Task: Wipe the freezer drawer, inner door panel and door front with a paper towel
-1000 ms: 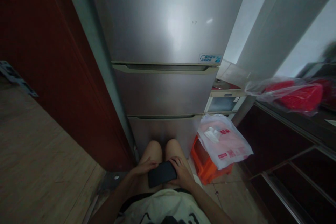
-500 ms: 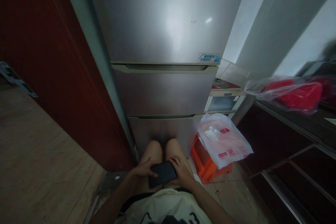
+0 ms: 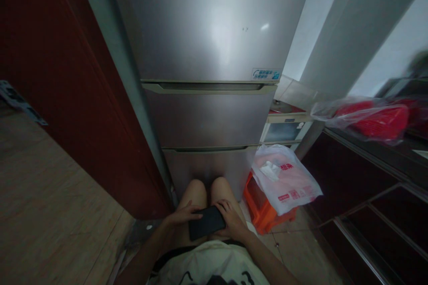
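Note:
A black smartphone (image 3: 207,223) with a dark screen lies tilted across my lap, held between both hands. My left hand (image 3: 182,215) is at its left end, with the thumb over the upper left corner. At the other end, my right hand (image 3: 230,219) curls around the phone's right edge; some of its fingers show on top near the upper corner, and others are hidden beneath. Under the hands are my bare thighs (image 3: 220,189), with the knees close to the refrigerator's lowest drawer.
A silver refrigerator (image 3: 207,116) stands directly in front. To its right, an orange plastic stool (image 3: 262,207) carries a white plastic bag (image 3: 289,182). A reddish-brown door (image 3: 90,98) is at left, dark cabinets (image 3: 361,187) at right. Clear plastic with red contents (image 3: 374,118) juts out there.
My left thumb has moved up slightly from the phone's face toward its upper edge. The phone and my right hand stay nearly where they were; the view has shifted a little.

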`<state>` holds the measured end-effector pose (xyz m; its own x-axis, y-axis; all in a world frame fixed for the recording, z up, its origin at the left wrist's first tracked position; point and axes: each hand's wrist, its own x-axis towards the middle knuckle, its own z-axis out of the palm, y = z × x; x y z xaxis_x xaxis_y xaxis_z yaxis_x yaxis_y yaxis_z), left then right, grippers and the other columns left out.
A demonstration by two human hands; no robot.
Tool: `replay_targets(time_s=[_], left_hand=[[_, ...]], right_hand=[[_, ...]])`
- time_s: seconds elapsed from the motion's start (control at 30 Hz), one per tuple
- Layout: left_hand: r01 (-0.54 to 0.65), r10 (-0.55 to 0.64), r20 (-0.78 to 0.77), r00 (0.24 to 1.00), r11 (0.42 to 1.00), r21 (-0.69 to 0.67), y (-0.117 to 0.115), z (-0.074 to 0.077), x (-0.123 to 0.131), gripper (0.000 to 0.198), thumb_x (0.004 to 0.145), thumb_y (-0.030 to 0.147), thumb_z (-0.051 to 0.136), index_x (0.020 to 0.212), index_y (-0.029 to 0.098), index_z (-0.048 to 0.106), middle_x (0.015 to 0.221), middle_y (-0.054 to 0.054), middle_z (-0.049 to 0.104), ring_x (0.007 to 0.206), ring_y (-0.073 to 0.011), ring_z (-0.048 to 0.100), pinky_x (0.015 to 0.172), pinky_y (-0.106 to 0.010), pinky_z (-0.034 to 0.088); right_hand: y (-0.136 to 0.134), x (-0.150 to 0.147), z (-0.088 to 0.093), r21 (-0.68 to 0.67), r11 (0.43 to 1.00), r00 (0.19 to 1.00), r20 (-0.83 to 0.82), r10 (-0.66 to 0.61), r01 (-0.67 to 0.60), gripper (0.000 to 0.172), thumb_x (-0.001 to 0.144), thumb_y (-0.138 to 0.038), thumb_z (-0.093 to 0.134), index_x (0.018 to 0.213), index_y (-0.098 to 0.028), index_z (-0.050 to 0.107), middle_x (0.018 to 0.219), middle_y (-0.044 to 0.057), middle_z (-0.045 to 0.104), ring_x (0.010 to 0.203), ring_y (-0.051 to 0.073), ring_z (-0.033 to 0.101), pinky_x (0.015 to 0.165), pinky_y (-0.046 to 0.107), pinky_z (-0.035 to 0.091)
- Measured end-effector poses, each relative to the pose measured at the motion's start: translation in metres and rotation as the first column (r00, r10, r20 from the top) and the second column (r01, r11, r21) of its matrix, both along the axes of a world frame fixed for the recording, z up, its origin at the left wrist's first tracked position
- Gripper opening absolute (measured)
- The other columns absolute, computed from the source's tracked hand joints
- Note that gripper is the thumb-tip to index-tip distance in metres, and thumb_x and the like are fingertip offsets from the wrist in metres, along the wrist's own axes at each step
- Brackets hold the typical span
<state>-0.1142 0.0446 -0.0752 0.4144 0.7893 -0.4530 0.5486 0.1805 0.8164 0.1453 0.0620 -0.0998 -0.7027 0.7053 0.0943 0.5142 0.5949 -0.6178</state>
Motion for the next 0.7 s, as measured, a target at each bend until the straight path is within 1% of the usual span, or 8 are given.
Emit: replay_targets(time_s=[0.1,0.2,0.27,0.33,0.47,0.5,0.63,0.7], left_hand=[[-0.008,0.007,0.022,1.000,1.000,0.006,0.001,-0.001,0.001,0.058,0.076,0.065,0.053,0.118,0.026,0.065,0.129,0.000,0.061,0.141,-0.0290,0.023,0.114,-0.042,-0.013],[-0.008,0.008,0.021,1.000,1.000,0.005,0.001,-0.002,0.000,0.060,0.071,0.063,0.062,0.117,0.025,0.065,0.130,-0.001,0.061,0.143,-0.0314,0.017,0.115,-0.045,-0.010],[0.001,-0.001,0.020,1.000,1.000,0.007,0.001,-0.002,0.000,0.063,0.067,0.061,0.067,0.118,0.025,0.065,0.128,-0.002,0.062,0.143,-0.0320,0.017,0.115,-0.045,-0.009],[-0.001,0.000,0.019,1.000,1.000,0.010,0.001,-0.002,-0.001,0.063,0.067,0.061,0.067,0.119,0.025,0.064,0.129,-0.002,0.061,0.143,-0.0314,0.017,0.115,-0.044,-0.009],[-0.037,0.037,-0.001,0.999,0.999,0.009,0.000,-0.005,-0.002,0.064,0.070,0.063,0.063,0.122,0.025,0.062,0.138,-0.001,0.054,0.145,-0.0312,0.001,0.115,-0.045,-0.007],[-0.038,0.038,-0.004,0.999,0.999,0.007,0.000,-0.006,-0.003,0.064,0.070,0.063,0.063,0.122,0.026,0.062,0.138,-0.001,0.054,0.145,-0.0308,0.001,0.115,-0.045,-0.007],[-0.021,0.021,-0.009,1.000,1.000,0.011,0.002,-0.010,-0.003,0.064,0.070,0.065,0.063,0.121,0.026,0.063,0.135,-0.002,0.056,0.145,-0.0298,0.004,0.115,-0.047,-0.011],[-0.005,0.006,-0.010,1.000,1.000,0.022,0.003,-0.012,-0.004,0.064,0.070,0.066,0.061,0.120,0.026,0.063,0.134,-0.002,0.057,0.145,-0.0299,0.011,0.115,-0.046,-0.011]], right_hand=[[-0.001,0.000,-0.001,-0.004,1.000,1.000,-0.011,-0.015,0.015,0.099,0.053,-0.035,0.083,0.141,-0.019,0.038,0.137,0.012,0.041,0.129,0.029,0.034,0.110,0.042,0.028],[-0.002,0.001,0.000,-0.021,1.000,1.000,-0.003,-0.019,0.019,0.099,0.053,-0.036,0.083,0.140,-0.020,0.038,0.137,0.011,0.041,0.129,0.029,0.033,0.110,0.042,0.028],[-0.002,0.001,0.001,-0.037,0.999,1.000,0.010,-0.021,0.021,0.100,0.052,-0.038,0.083,0.140,-0.020,0.039,0.138,0.012,0.040,0.130,0.030,0.032,0.110,0.043,0.028],[-0.004,0.000,0.003,-0.047,0.998,0.999,0.020,-0.031,0.032,0.099,0.053,-0.038,0.083,0.139,-0.020,0.039,0.138,0.012,0.040,0.130,0.030,0.031,0.110,0.043,0.027],[-0.005,-0.001,0.005,-0.043,0.998,0.999,0.013,-0.036,0.037,0.097,0.054,-0.038,0.082,0.139,-0.021,0.039,0.139,0.012,0.038,0.131,0.030,0.030,0.110,0.043,0.026],[-0.005,-0.001,0.005,-0.041,0.999,0.999,0.005,-0.033,0.033,0.096,0.054,-0.039,0.082,0.138,-0.021,0.039,0.138,0.011,0.039,0.131,0.030,0.030,0.110,0.043,0.027],[-0.004,0.000,0.004,-0.033,0.999,1.000,-0.015,-0.022,0.022,0.095,0.055,-0.041,0.081,0.138,-0.022,0.039,0.136,0.011,0.040,0.130,0.029,0.032,0.109,0.042,0.028],[-0.003,0.001,0.003,-0.029,1.000,1.000,-0.015,-0.013,0.013,0.096,0.055,-0.042,0.081,0.138,-0.021,0.039,0.136,0.011,0.041,0.129,0.029,0.033,0.110,0.043,0.027]])
